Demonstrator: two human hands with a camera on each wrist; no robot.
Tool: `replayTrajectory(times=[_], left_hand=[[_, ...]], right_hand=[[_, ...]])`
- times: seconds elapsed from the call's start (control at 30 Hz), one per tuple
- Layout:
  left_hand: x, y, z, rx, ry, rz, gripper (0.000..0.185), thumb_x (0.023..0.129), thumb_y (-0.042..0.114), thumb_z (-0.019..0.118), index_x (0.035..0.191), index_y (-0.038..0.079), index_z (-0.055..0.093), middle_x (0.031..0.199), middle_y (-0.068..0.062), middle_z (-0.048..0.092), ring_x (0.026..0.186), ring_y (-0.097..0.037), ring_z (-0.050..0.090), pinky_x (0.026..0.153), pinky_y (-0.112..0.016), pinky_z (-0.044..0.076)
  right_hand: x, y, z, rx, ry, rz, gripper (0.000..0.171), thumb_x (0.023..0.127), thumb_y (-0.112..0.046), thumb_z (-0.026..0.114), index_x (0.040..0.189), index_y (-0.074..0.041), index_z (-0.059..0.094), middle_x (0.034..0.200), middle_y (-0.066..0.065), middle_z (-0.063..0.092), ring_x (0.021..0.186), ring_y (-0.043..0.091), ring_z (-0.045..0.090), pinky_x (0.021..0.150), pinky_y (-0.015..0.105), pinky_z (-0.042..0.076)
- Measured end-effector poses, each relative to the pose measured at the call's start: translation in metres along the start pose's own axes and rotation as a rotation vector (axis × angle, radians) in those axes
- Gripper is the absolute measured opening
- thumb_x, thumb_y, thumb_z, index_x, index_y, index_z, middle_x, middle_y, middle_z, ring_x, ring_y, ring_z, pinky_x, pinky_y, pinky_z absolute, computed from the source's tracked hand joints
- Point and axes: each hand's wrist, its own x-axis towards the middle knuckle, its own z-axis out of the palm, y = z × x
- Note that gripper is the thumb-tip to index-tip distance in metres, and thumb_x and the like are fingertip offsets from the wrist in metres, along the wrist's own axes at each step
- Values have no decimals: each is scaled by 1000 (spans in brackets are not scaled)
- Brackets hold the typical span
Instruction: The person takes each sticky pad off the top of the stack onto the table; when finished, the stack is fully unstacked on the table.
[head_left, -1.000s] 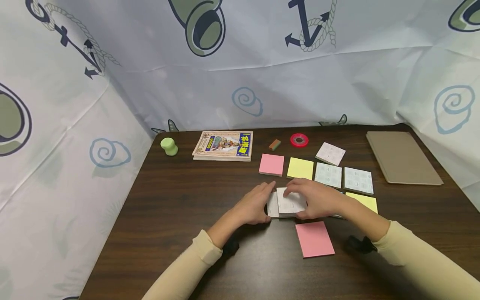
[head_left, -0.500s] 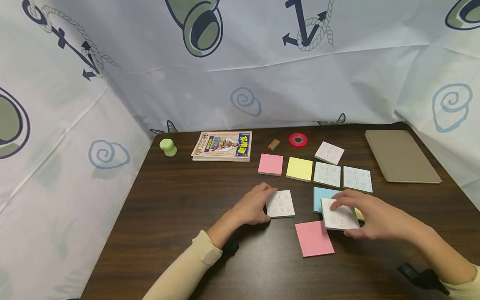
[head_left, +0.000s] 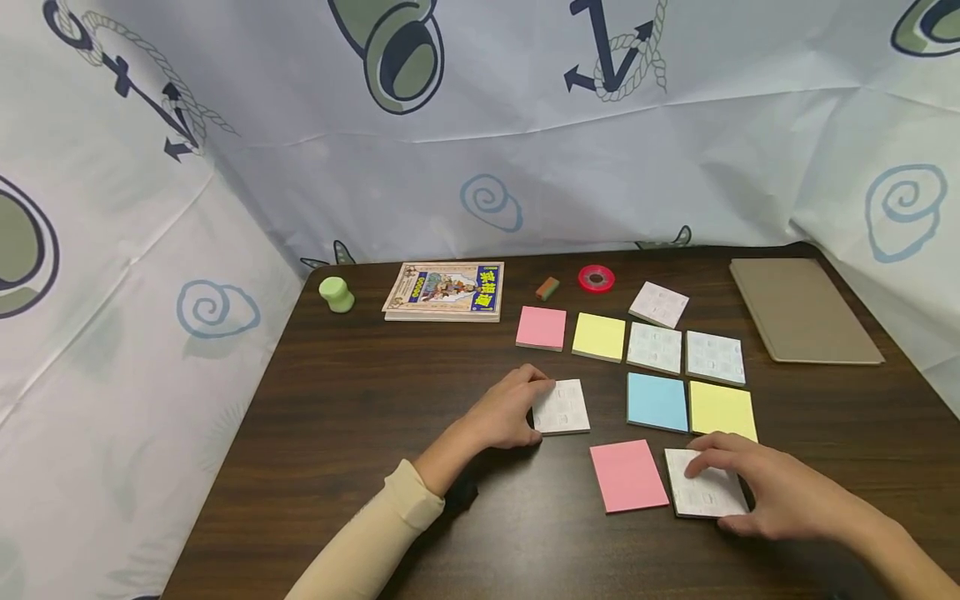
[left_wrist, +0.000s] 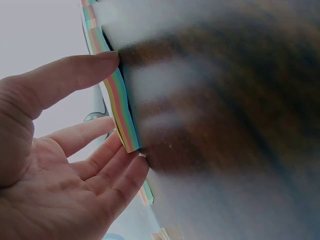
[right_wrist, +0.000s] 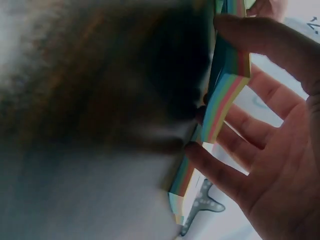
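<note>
In the head view my left hand (head_left: pixel 504 412) grips the left side of a white-topped sticky note pad (head_left: pixel 566 407) on the table. The left wrist view shows the thumb and fingers against that pad's striped, multicoloured edge (left_wrist: pixel 121 107). My right hand (head_left: pixel 787 490) holds another white-topped sticky note pad (head_left: pixel 703 490) at the front right, fingers over its top and thumb at the near edge. Its layered coloured edge (right_wrist: pixel 225 105) shows between thumb and fingers in the right wrist view. A pink pad (head_left: pixel 628 477) lies just left of it.
Behind lie blue (head_left: pixel 657 402) and yellow (head_left: pixel 722 408) pads, with several more pads beyond. A book (head_left: pixel 445 292), eraser (head_left: pixel 547 288), red tape roll (head_left: pixel 596 278) and green knob-shaped object (head_left: pixel 337 294) stand at the back. A grey-brown board (head_left: pixel 805 310) lies far right.
My right hand has lifted a white-topped pad off the one under my left hand and carried it right and nearer, beside the pink pad. The left hand has stayed in place.
</note>
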Motion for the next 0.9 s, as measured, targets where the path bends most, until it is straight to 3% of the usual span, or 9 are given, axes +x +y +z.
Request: replayTrajectory(times=[0.5,0.73,0.9], left_hand=[[-2,-2,0,5,3,1,75,73,18,87,139,4,54,131,-8,50,118,-21,48,98,-32,43],[-2,-3,0,11,-6,-1,75,73,18,86,139,4,54,132,-8,49,119,-21,48,99,-32,42],[-3,-4,0,-22,-3,6,78,75,20,86,142,5,50,135,-9,47,121,-21,47,101,-33,41]], right_hand=[[-1,-3,6,-79,15,34,60,61,-26,92,113,-37,63,134,4,54,112,24,56,83,37,53],[-1,-5,-7,-52,78,25,53,68,-37,90,114,-35,65,130,-5,57,111,14,56,90,13,40],[8,-4,-27,-26,161,2,47,71,-31,89,112,-29,67,123,-6,61,109,8,57,90,8,33]])
